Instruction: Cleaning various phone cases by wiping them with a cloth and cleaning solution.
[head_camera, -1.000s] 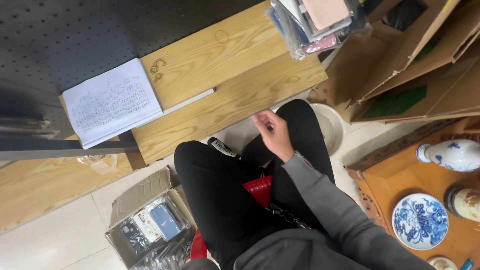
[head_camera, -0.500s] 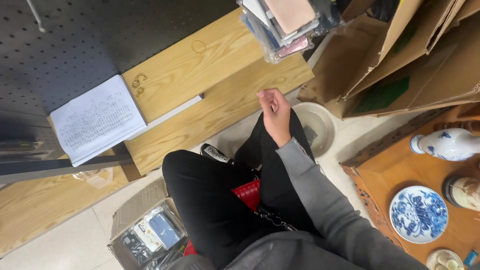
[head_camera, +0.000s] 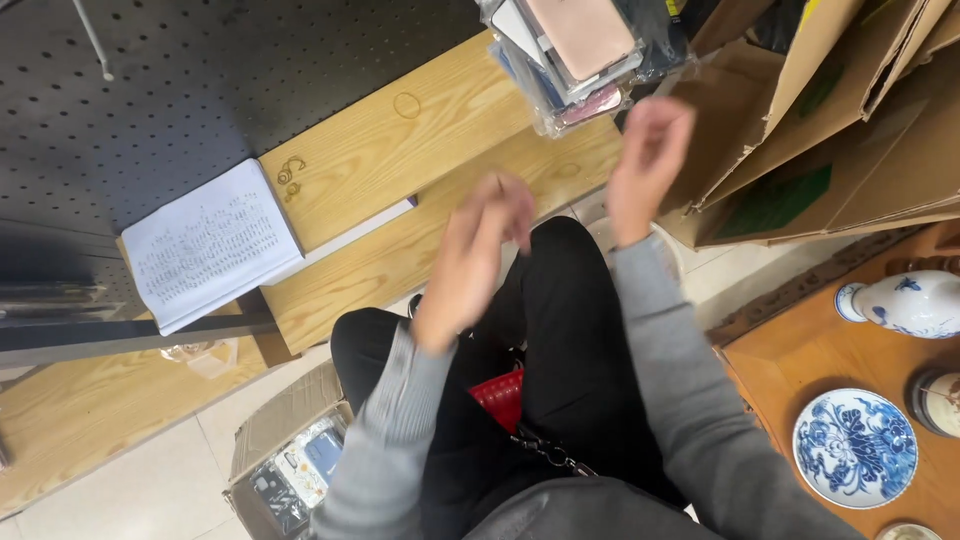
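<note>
That stack of plastic-wrapped packets (head_camera: 585, 55) overhanging the wooden shelf (head_camera: 400, 170) at top centre could slide off if the right hand (head_camera: 645, 165) clips it, as both that hand and the left hand (head_camera: 475, 260) hang loosely open, blurred, holding nothing.

Grey ribbed sleeves (head_camera: 400, 440) cover both arms. The trousers (head_camera: 570, 340) are black. A metal chain (head_camera: 545, 450) hangs at the waist.

Both hands have risen: left hand (head_camera: 470, 260) newly in view, right hand (head_camera: 645, 165) higher.
</note>
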